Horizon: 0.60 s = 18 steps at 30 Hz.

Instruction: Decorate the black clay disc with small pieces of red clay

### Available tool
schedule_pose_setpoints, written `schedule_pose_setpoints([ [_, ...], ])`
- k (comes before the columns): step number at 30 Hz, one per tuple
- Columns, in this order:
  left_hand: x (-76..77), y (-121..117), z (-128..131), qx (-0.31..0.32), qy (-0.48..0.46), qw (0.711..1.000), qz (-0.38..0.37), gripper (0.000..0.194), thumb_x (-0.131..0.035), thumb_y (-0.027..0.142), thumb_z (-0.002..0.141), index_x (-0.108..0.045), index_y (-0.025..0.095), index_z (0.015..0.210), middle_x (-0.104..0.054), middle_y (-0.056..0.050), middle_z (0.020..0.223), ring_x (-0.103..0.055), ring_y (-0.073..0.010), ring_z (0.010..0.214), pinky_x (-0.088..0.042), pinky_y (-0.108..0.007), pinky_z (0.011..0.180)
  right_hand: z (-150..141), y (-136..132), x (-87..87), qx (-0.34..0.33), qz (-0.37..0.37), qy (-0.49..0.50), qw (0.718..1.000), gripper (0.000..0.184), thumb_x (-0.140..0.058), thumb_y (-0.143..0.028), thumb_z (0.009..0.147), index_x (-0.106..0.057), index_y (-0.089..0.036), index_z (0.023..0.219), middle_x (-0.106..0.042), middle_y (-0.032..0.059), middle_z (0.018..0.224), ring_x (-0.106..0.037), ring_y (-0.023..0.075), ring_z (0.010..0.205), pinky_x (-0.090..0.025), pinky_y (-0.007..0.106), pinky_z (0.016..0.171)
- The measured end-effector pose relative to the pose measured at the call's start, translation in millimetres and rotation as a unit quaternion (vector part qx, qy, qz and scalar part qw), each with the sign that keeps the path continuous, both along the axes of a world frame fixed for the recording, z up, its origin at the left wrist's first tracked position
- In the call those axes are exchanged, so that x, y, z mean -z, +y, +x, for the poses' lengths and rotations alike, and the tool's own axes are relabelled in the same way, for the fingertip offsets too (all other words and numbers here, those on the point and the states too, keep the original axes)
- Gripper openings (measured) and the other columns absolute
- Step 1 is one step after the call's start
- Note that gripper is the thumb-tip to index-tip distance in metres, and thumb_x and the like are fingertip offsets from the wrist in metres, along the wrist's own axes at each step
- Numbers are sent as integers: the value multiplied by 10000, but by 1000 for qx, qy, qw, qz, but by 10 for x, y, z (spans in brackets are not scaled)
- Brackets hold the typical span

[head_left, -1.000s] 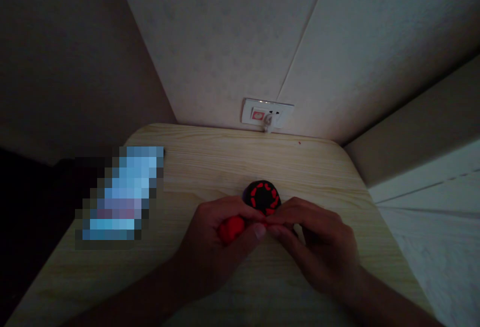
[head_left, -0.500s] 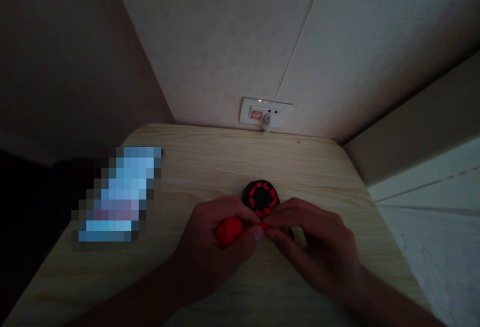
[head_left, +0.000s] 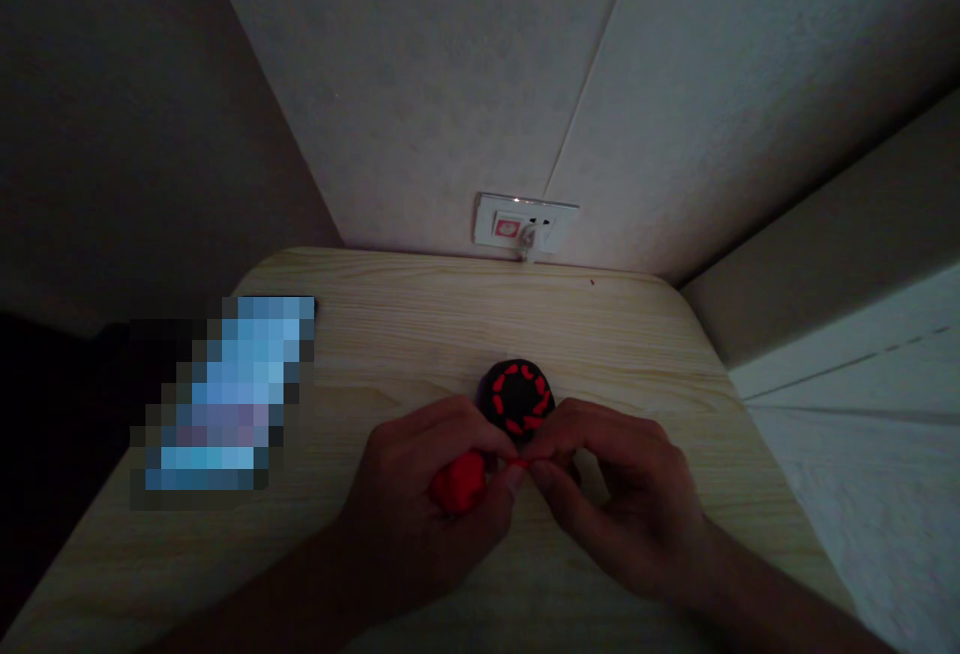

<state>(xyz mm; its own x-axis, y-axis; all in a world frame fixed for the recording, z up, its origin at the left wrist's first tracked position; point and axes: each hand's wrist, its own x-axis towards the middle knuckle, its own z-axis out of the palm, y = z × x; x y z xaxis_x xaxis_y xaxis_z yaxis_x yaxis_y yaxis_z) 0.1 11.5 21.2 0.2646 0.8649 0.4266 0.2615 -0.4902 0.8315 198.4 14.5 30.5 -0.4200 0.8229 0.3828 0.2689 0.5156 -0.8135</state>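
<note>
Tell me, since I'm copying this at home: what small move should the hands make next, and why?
Probably the right hand should ease the small red bit away from the left hand: the fingertips of both meet at it, the left hand also holds a larger red lump, and the black disc just beyond carries a ring of small red pieces.
</note>
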Motion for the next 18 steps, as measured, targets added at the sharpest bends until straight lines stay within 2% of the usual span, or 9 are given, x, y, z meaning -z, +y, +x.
schedule_pose_setpoints([
  [6,2,-13,-6,-9,10,1000,14,96,-680,68,815,-711,156,837,-683,-17,747,-637,-113,657,-507,-222,614,-7,13,-22,-11,-11,-15,1000,74,-667,-101,871,-687,-172,869,-654,6,690,-588,110,606,-468,230,560],
  [10,-4,-24,-11,-6,1,1000,-18,99,-674,76,809,-699,172,815,-679,3,733,-635,-105,643,-495,-216,607,-17,4,-32,-7,-38,0,999,70,-665,-111,869,-695,-168,841,-657,9,685,-576,107,589,-466,226,538],
  [14,-31,-22,-16,-16,-5,998,-63,110,-666,84,812,-691,190,794,-689,30,717,-643,-97,631,-496,-204,611,-24,-5,-13,-1,-70,35,997,102,-729,-129,840,-738,-173,931,-698,14,747,-577,96,562,-484,227,524],
  [18,-51,-22,-8,-20,-14,997,-75,117,-660,84,791,-680,198,772,-673,49,682,-621,-87,589,-482,-186,576,-13,6,22,-4,-75,56,996,131,-765,-133,843,-776,-195,958,-753,27,787,-632,104,600,-510,222,549],
])
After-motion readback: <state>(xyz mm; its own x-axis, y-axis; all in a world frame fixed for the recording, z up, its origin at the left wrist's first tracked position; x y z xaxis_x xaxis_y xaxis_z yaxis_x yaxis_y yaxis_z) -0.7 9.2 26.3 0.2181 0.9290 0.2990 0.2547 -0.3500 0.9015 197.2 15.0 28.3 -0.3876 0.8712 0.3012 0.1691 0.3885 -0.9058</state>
